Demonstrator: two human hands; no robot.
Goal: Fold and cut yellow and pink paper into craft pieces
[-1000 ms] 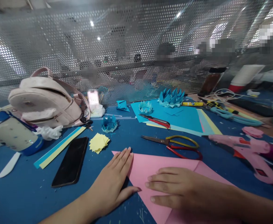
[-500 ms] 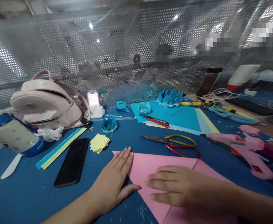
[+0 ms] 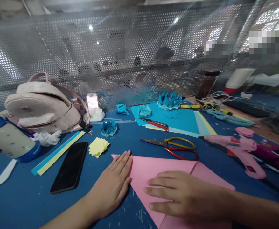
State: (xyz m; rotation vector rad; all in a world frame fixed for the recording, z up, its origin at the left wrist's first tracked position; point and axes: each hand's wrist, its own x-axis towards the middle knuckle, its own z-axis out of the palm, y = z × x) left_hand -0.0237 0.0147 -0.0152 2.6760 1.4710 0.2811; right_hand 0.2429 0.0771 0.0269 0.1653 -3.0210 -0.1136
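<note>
A large sheet of pink paper [image 3: 163, 163] lies folded on the blue table, with a crease line near its right part. My left hand [image 3: 114, 179] is flat with fingers stretched out, pressing on the paper's left corner and edge. Over the middle of the sheet rests my right hand [image 3: 177, 194], palm down with its fingers extended and slightly apart. Just beyond the paper are scissors [image 3: 168, 144] with one yellow and one red handle. To the left of my left hand sits a stack of yellow paper pieces [image 3: 98, 147].
A black phone [image 3: 69, 167], paper strips [image 3: 58, 152], a bottle [image 3: 10, 138] and a backpack [image 3: 41, 106] are on the left. Folded blue paper crowns [image 3: 169, 101], a red utility knife [image 3: 155, 124] and coloured sheets lie behind. A pink glue gun [image 3: 239, 149] lies at right.
My left thumb has drawn in against the hand, where it was spread out before. Both hands stay on the pink paper, and the whole view has shifted slightly.
</note>
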